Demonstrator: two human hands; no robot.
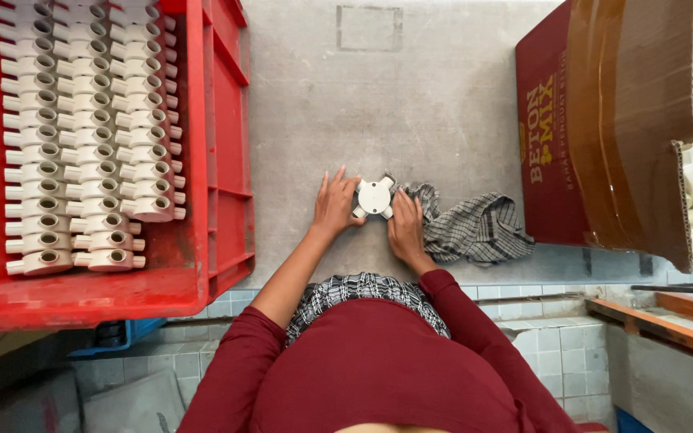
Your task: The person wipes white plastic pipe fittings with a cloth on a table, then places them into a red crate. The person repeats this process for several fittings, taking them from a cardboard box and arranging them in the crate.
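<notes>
Head view, looking straight down from above your chest. Your two hands meet on a grey concrete worktop (411, 96), around a white plastic conduit junction box (374, 197): a round body with a flat circular lid facing up at you and short pipe outlets sticking out around it.

Your left hand (336, 204) lies palm down just left of the box, fingers loosely spread, their tips touching its left side. Your right hand (406, 227) lies just below and right of it, fingers close together, touching its lower right edge. You grip it from both sides rather than lift it, likely to keep it steady on the surface. Whether a fingertip presses the lid, I cannot tell.

The box rests flat, lid upward. Its outlets point diagonally outward, toward upper right and lower left most clearly; it has no single long axis, being roughly as wide as it is tall.

A checked grey cloth (475, 228) lies crumpled just right of your right hand, touching the box's right side.

At left, a red plastic crate (226, 160) holds neat rows of white pipe fittings (90, 128), well apart from your hands. At upper right, a brown cardboard box (611, 120) holds more fittings, loosely heaped.
</notes>
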